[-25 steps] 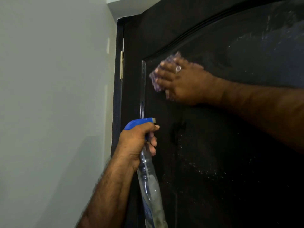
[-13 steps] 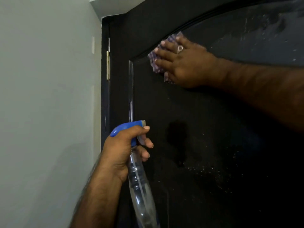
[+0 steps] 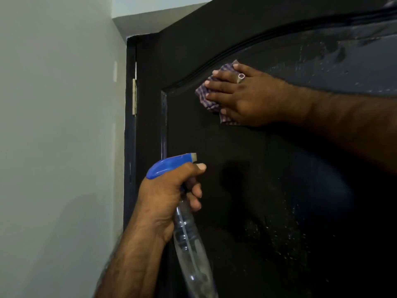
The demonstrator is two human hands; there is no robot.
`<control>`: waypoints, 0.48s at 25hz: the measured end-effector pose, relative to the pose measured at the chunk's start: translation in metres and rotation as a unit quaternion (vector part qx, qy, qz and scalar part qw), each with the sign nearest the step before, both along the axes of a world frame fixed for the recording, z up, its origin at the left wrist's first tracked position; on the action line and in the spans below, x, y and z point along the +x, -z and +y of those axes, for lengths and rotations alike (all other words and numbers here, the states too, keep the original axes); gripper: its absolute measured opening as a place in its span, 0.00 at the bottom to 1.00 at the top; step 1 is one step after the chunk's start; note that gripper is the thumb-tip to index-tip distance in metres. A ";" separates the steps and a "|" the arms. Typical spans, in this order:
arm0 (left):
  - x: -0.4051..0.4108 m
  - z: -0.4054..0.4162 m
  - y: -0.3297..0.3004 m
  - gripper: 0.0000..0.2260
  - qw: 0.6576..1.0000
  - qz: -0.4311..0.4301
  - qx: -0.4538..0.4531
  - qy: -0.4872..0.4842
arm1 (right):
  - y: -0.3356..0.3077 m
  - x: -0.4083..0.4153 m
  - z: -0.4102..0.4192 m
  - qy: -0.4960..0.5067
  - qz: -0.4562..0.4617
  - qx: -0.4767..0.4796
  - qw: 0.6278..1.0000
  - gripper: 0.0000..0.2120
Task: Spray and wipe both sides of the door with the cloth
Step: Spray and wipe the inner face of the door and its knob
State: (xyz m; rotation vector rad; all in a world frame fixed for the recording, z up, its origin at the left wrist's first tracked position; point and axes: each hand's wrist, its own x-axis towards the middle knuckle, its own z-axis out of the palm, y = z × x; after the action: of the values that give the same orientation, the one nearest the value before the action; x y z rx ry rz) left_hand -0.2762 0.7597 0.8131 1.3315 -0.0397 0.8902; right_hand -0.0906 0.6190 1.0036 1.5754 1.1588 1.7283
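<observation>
A dark door with an arched raised panel fills the right of the view; spray droplets speckle its lower panel. My right hand lies flat on a purple checked cloth, pressing it against the panel just under the arch near the top left corner. My left hand grips the neck of a clear spray bottle with a blue trigger head, nozzle aimed at the door, fingers round the trigger.
A pale grey wall stands on the left. The dark door frame carries a brass hinge at the door's left edge. A strip of ceiling shows at the top.
My right hand slid the cloth along the arch, up and then to the right, away from the panel's corner. The left hand keeps its hold on the bottle at about the same spot.
</observation>
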 end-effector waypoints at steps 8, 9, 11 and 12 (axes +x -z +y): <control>0.005 -0.015 0.007 0.11 0.998 0.007 0.061 0.018 | 0.151 0.003 -0.021 -0.039 0.018 -0.266 0.963 0.29; 0.005 -0.014 0.005 0.12 0.998 0.002 0.067 0.013 | 0.121 0.005 -0.026 -0.043 0.004 -0.237 0.970 0.29; 0.007 -0.012 -0.006 0.12 0.998 -0.008 0.067 0.006 | 0.040 0.010 -0.034 -0.055 -0.015 -0.100 0.993 0.29; 0.007 -0.013 -0.012 0.10 0.998 -0.010 0.064 0.007 | 0.006 0.010 -0.037 -0.051 -0.017 -0.038 0.998 0.29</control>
State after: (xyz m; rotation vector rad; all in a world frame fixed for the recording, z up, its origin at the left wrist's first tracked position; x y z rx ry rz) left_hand -0.2691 0.7469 0.8246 1.4404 -0.1240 0.9007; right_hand -0.0808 0.5817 0.9973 1.4600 1.2932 1.7467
